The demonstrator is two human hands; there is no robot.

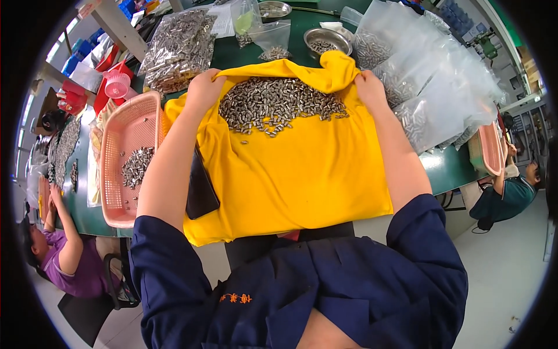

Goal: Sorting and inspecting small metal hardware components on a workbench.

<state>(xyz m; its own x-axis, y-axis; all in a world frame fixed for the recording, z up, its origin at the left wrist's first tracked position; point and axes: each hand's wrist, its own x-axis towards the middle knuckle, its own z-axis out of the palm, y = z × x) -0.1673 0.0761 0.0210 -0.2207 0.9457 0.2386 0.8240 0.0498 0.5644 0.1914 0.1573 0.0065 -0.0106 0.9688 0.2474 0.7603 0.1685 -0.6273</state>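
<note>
A yellow cloth (302,180) lies spread on the green table and hangs over its near edge. Many small shiny metal cylinders (273,102) are heaped on its far half, with a few strays nearer me. My left hand (204,90) is closed on the cloth's far left corner. At the far right corner, my right hand (370,88) grips the bunched fabric. Between the hands the far edge is lifted and folded toward the heap. A dark flat phone-like object (200,189) lies beside my left forearm, partly under the cloth.
A pink plastic basket (106,174) with metal pieces stands at the left. Bags of metal parts (177,46) lie at the back left, and clear bags (424,75) pile up at the right. A metal bowl (327,42) sits behind the cloth. Other people (81,256) sit at both sides.
</note>
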